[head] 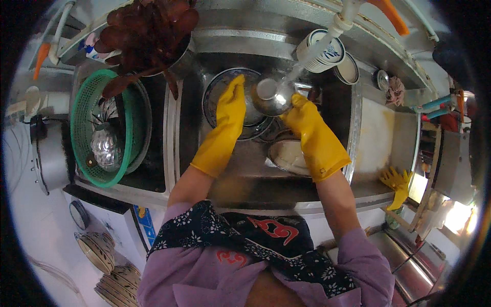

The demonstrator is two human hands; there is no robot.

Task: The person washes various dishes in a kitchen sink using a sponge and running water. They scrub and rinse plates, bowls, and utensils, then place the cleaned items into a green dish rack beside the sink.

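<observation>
Both of my hands wear yellow rubber gloves over the middle basin of a stainless steel sink (191, 153). My right hand (303, 113) grips the rim of a small shiny metal bowl (270, 103), tilted under running water (293, 73). My left hand (232, 101) is edge-on, fingers stretched away from me, over a dark-rimmed round dish (211, 101); its palm side is hidden. That dish rests on other dishware in the basin. Below my right hand lies an oval dish (287, 155), partly covered by the glove.
A white tap (341, 23) with an orange handle overhangs the basin. Stacked white bowls (324, 51) stand at the back right. Brown spoons (149, 34) fill a metal pot at the back left. A green plastic basket (78, 126) occupies the left basin. A yellow glove (399, 186) drapes over the right edge.
</observation>
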